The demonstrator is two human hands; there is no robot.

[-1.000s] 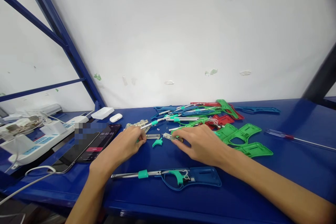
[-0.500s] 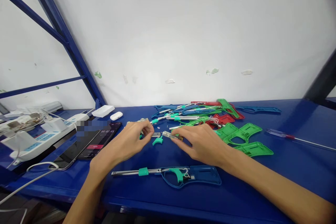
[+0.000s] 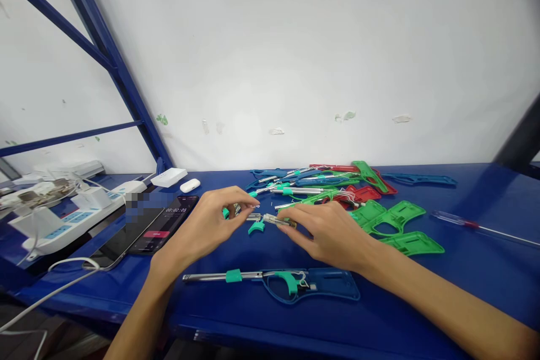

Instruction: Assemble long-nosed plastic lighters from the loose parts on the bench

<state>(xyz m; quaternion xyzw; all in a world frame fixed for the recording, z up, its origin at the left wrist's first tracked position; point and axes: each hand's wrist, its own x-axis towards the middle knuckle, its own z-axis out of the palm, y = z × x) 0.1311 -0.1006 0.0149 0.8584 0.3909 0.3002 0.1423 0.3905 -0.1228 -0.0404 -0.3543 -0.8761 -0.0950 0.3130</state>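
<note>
Your blue bench (image 3: 464,287) fills the bottom of the view, running back to the white wall. At the back of it lies the heap of green, red and blue plastic handle shells with metal tubes (image 3: 329,183), and two loose green handle shells (image 3: 392,222) sit just right of your right wrist. Nearest to you lies the blue-handled tool with a metal tube and teal trigger (image 3: 295,284), flat on the bench, tube pointing left. Far left is the white power strip (image 3: 71,219), and beside it a black phone showing a timer (image 3: 162,222).

Now the hands, both just above the bench, in front of the heap. Your left hand (image 3: 206,225) is curled into a pinch, thumb and fingertips closed on a short metal piece with a teal collar (image 3: 228,212). Your right hand (image 3: 329,230) lies palm down, thumb and forefinger closed on a small silver-and-brass metal part (image 3: 276,220), whose tip points left towards the other hand. The two pieces are near each other; I cannot tell whether they touch.

Far right lies a clear-handled screwdriver (image 3: 472,225). Between your hands, a small teal curved trigger piece (image 3: 256,228) rests on the bench.
</note>
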